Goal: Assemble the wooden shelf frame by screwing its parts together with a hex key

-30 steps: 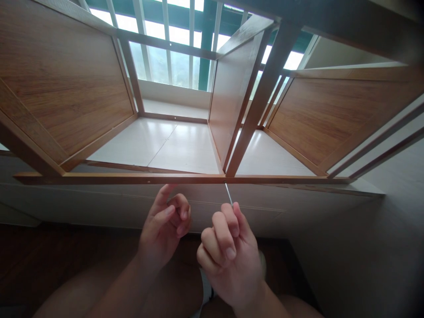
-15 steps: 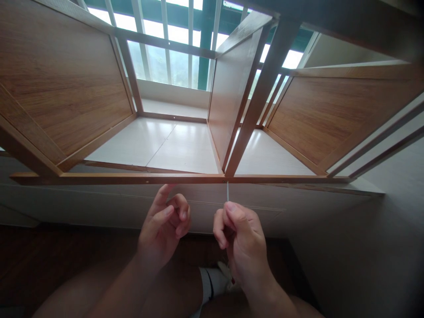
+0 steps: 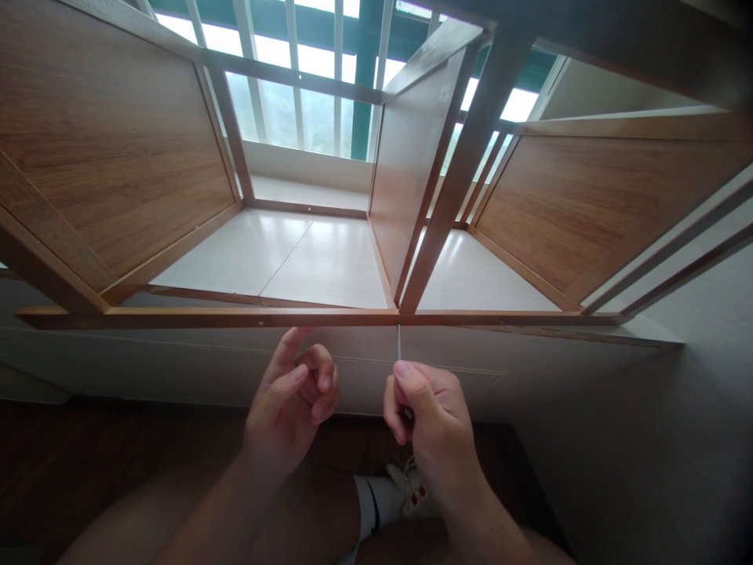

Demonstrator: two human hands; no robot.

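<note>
My right hand [image 3: 432, 412] is closed, thumb and index finger pinching a thin metal hex key [image 3: 399, 343]. Its upper tip meets the front face of the wooden rail [image 3: 329, 317], just below the foot of an upright post. The other end of the key is hidden in my fist. To the left, my left hand [image 3: 294, 400] holds nothing. Its index fingertip reaches up to the rail's underside, while the other fingers are loosely bent and apart.
The brown wooden frame has a left panel [image 3: 118, 149], a middle panel [image 3: 412, 157] and a right panel [image 3: 605, 204]. It stands on a pale surface [image 3: 318, 251] before a barred window [image 3: 294, 110]. A wall [image 3: 676, 439] rises at the right. My shoe [image 3: 412, 490] shows below.
The key's lower end and my right hand's fingertips have shifted slightly left, and the key now stands at a slightly different angle. My left hand and the frame look unchanged.
</note>
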